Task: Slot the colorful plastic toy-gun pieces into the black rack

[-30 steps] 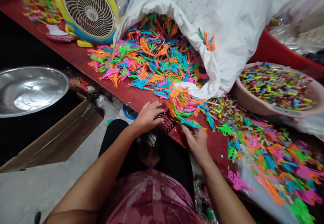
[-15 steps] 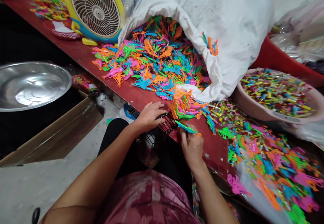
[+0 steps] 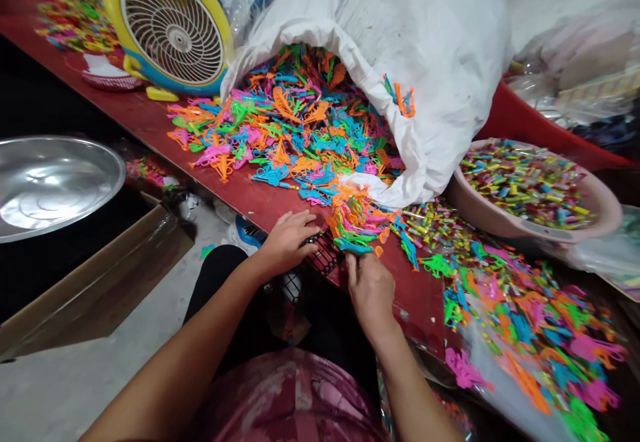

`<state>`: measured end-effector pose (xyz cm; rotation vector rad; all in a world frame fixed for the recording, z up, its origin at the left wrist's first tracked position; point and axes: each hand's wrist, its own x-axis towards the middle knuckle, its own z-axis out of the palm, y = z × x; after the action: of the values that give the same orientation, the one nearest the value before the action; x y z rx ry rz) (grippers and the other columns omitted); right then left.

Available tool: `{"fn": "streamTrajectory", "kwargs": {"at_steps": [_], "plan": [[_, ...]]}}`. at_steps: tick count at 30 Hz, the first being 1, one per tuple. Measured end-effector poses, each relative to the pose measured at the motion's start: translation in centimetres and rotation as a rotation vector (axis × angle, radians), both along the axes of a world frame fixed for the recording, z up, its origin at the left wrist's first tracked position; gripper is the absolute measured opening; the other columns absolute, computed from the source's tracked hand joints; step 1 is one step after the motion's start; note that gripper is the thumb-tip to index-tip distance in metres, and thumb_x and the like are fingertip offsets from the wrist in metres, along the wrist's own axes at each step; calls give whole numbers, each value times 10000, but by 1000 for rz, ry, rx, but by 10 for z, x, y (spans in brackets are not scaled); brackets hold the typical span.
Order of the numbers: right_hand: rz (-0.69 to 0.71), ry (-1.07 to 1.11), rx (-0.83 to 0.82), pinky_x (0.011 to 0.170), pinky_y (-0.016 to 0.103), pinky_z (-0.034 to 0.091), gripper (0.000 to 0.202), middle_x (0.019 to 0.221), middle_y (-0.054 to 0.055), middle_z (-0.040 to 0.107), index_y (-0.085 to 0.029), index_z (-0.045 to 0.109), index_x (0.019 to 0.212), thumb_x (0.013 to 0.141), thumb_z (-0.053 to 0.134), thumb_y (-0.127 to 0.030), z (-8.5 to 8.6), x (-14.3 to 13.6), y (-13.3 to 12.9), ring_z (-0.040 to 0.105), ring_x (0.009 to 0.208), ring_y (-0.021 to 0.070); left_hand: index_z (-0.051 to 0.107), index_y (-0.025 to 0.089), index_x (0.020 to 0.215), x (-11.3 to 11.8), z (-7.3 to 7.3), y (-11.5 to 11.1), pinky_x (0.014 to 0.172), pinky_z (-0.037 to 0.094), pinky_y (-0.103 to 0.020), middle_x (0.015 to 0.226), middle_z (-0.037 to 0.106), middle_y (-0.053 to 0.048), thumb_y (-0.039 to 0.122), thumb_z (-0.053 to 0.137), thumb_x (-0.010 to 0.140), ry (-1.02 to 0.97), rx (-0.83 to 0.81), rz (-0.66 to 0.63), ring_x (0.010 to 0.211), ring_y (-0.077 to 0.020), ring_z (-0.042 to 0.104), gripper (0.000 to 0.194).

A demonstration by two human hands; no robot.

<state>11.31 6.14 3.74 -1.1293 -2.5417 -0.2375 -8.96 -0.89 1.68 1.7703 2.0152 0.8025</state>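
Left hand (image 3: 284, 243) lies open at the black grid (image 3: 326, 255) below the white sack (image 3: 430, 42), right hand (image 3: 373, 290) curls by a blue toy (image 3: 356, 249), grip unclear, and many plastic toys (image 3: 300, 139) lie loose at the sack's mouth.

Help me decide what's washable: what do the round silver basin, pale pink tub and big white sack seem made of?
Round silver basin: shiny metal, perhaps stainless steel, given its bright reflections. Pale pink tub: probably smooth plastic, judging by its thick rim. Big white sack: matt, soft cloth or woven plastic; it creases, but which is unclear.
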Motion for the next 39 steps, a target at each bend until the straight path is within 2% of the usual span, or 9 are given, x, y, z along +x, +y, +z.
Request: {"fn": "streamTrajectory", "kwargs": {"at_steps": [4,8,16,21,28,31,35,37,39], "plan": [[-106,-96,-125,565,290,226,241,765,80,693,-144,624,895,1006,472,-295,12,-10,-7,591,617,158,652,220,1287,-1,2,0,1221,240,-576,1525,482,-120,339,636,881,13,1,-13,1458,-297,387,424],[-144,-114,-221,580,287,231,225,863,84,725,-145,626,1020,1022,451,-287,18,-16,-11,633,684,165,654,222,1289,-1,-2,1,1219,243,-576,1528,477,-124,359,604,894,29,16,-12,1454,-296,392,422],[-226,-145,-301,611,280,317,339,909,98,756,-176,683,1003,1027,436,-406,18,-18,-9,701,795,206,662,220,1281,0,-6,-1,1223,232,-579,1521,489,-115,363,579,902,11,36,-1,1457,-297,390,413],[-272,-192,-316,633,271,373,326,954,102,758,-178,661,1082,1038,392,-357,16,-22,-7,716,818,211,652,214,1298,2,-7,0,1225,233,-569,1519,491,-121,363,598,890,17,36,16,1459,-293,389,437],[-287,-199,-381,689,276,428,339,995,108,756,-203,639,1141,1041,369,-384,11,-25,-1,727,881,231,682,221,1252,2,-14,3,1196,294,-584,1484,531,-125,378,641,851,55,76,44,1430,-312,430,433],[-287,-156,-420,722,288,444,371,984,113,758,-202,646,1117,1047,332,-387,13,-25,1,729,898,239,698,242,1206,7,-17,5,1179,325,-587,1436,580,-112,387,647,842,67,117,100,1405,-314,465,395],[-248,-77,-466,735,300,440,398,989,129,759,-188,655,1101,1040,334,-415,21,-23,5,728,915,253,685,217,1144,22,-25,5,1186,311,-582,1388,615,-111,354,563,889,65,215,210,1377,-296,497,314],[-221,-44,-499,717,305,426,409,983,131,760,-184,656,1090,1031,351,-451,26,-20,7,725,909,262,636,191,1222,32,-27,6,1189,302,-584,1411,592,-137,342,530,899,61,234,283,1387,-304,484,372],[-203,-10,-521,705,298,405,377,978,125,758,-181,651,1076,1016,397,-453,30,-14,7,717,911,257,508,153,1384,42,-27,8,1190,294,-590,1463,535,-178,334,508,902,50,237,371,1402,-319,464,515]]}}
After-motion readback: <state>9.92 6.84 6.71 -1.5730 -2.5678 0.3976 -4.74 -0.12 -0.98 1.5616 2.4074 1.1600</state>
